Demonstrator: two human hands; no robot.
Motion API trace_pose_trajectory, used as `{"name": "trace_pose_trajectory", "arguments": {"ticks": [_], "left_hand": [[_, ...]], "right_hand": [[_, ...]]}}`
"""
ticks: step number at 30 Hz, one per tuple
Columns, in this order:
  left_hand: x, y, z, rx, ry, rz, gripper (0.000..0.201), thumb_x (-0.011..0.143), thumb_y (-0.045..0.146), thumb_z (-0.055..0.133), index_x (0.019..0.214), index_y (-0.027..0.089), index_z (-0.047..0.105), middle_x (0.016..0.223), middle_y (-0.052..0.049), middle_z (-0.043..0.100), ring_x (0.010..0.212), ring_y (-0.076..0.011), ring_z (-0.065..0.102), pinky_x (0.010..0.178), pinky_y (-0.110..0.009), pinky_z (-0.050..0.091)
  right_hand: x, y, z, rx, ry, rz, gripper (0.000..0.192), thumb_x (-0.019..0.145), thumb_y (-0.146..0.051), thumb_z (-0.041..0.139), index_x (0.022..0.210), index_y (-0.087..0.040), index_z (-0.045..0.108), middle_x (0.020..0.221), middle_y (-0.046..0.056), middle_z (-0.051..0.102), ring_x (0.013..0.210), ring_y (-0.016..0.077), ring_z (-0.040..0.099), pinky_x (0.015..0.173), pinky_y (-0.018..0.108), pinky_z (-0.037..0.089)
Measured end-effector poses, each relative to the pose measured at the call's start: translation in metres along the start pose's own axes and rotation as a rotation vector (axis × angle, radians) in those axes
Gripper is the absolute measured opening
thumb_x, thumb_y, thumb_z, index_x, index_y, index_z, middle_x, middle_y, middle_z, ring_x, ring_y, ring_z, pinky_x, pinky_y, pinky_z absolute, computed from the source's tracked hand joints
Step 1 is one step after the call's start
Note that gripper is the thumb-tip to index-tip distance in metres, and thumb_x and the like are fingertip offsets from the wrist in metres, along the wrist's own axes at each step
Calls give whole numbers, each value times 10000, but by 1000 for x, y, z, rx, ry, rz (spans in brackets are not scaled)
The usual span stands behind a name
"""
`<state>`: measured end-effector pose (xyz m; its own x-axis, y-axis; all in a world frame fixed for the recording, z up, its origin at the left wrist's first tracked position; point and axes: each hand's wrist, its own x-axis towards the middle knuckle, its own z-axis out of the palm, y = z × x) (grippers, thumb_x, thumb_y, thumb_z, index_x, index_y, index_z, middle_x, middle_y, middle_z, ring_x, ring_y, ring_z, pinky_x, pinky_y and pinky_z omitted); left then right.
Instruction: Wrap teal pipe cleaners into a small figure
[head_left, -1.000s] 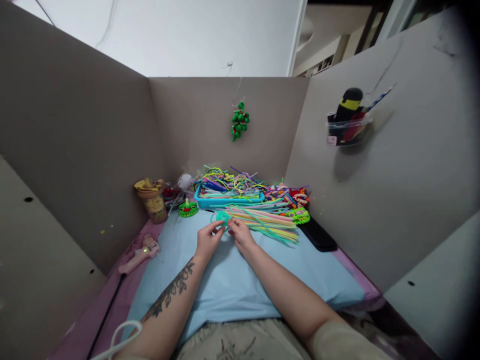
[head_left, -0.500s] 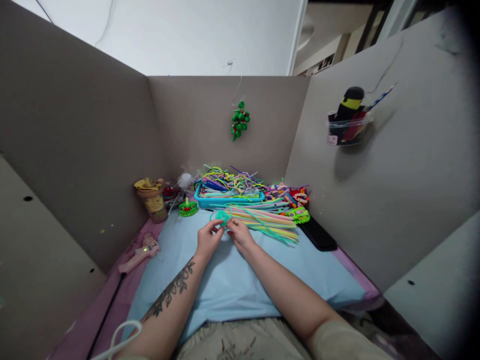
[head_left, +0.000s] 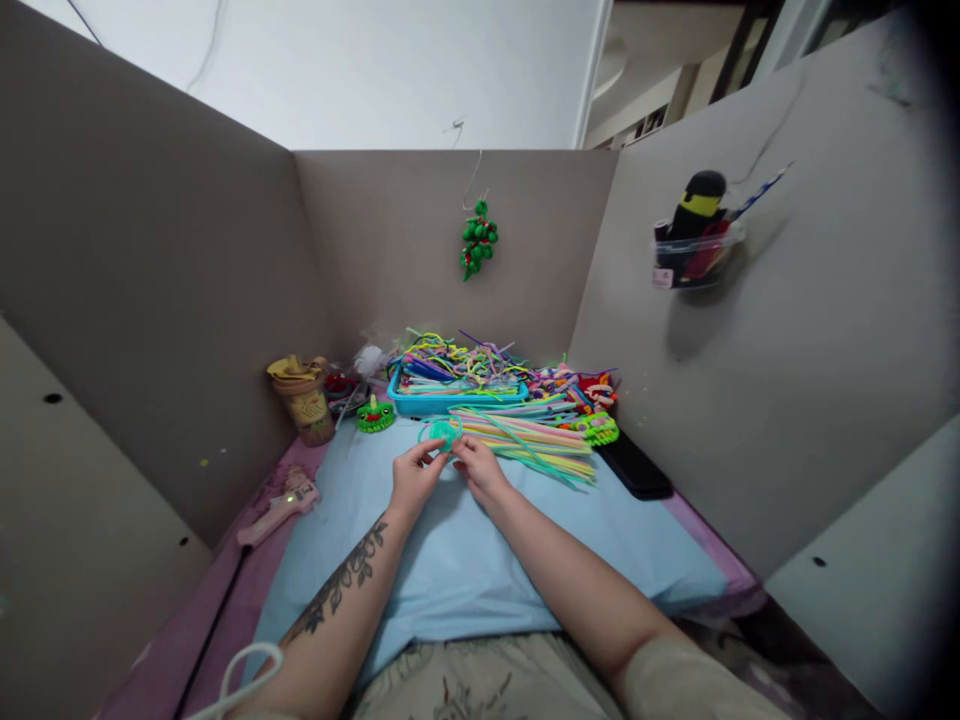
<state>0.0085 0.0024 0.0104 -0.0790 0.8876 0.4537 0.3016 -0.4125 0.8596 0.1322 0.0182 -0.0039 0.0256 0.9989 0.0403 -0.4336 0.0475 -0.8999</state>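
Between my two hands is a small turquoise coil of pipe cleaner (head_left: pixel 445 432), held up just above the blue cloth (head_left: pixel 465 560). My left hand (head_left: pixel 415 475) pinches its lower left side with thumb and fingers. On the lower right side, my right hand (head_left: pixel 478 468) pinches it too. A thin loop sticks out from the coil's left edge. Right behind my right hand lies a bundle of straight pastel pipe cleaners (head_left: pixel 540 445), with turquoise ones on top.
A blue tray (head_left: pixel 457 405) heaped with pipe cleaners stands at the back. To the left are a green figure (head_left: pixel 375 414), a brown cup (head_left: pixel 302 400) and a pink glue gun (head_left: pixel 279 512). A black case (head_left: pixel 636 468) lies right. Grey panels (head_left: pixel 450 280) enclose three sides.
Both hands keep their pinch on the turquoise coil and have hardly moved. The whole view has shifted very slightly.
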Motion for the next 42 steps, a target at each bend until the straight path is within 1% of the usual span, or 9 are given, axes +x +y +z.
{"name": "trace_pose_trajectory", "arguments": {"ticks": [5,10,15,18,22,26,29,37,42], "left_hand": [[1,-1,0,-2,-23,4,290,664,328,659,895,158,705,659,-25,664,529,-102,512,553,-222,439],[1,0,-1,-12,13,4,287,676,351,644,873,153,710,616,-15,637,517,-100,486,543,-220,430],[4,1,-3,-76,59,-73,328,654,378,661,868,135,709,536,10,570,472,-85,437,494,-209,387],[7,-1,-3,-197,45,-183,389,617,385,694,896,114,693,555,5,580,460,-77,427,459,-204,359],[11,-6,-2,-378,-51,-304,461,570,372,735,931,93,668,598,-6,599,449,-59,412,423,-189,321],[14,-12,-1,-484,-132,-356,491,522,377,763,911,94,667,564,16,566,412,-39,373,396,-182,272],[15,-16,-1,-506,-143,-368,489,513,378,769,903,101,669,555,22,557,411,-39,374,397,-182,261],[16,-18,-2,-340,-2,-346,495,551,380,744,942,85,674,643,-33,636,452,-61,444,426,-195,336],[15,-19,-1,-307,23,-320,500,551,388,736,939,78,679,631,-44,641,452,-74,462,418,-199,338]], "right_hand": [[0,0,-1,-7,20,2,378,548,-445,738,552,-175,472,590,-41,457,582,87,408,525,190,319],[0,1,0,-34,-1,-21,359,572,-470,711,555,-176,505,599,-30,502,591,96,436,523,198,317],[8,4,-8,-57,86,-31,340,660,-514,611,743,-185,607,775,27,614,702,148,531,551,229,359],[17,2,-19,-194,167,-177,294,666,-440,615,816,-186,619,817,36,623,719,157,533,588,246,385],[23,-5,-32,-419,161,-450,284,664,-292,612,934,-210,638,932,39,598,728,147,510,689,278,415],[23,-10,-35,-536,169,-511,189,682,-230,570,847,-216,659,879,34,559,666,137,476,663,278,410],[20,-14,-35,-563,185,-527,120,692,-224,556,769,-210,647,823,32,539,677,148,477,627,269,401],[10,-27,-31,-681,210,-637,130,754,-242,508,739,-205,632,835,43,521,719,158,500,615,271,389],[9,-25,-27,-571,171,-597,101,747,-257,521,737,-207,609,792,39,546,749,171,506,629,270,397]]}}
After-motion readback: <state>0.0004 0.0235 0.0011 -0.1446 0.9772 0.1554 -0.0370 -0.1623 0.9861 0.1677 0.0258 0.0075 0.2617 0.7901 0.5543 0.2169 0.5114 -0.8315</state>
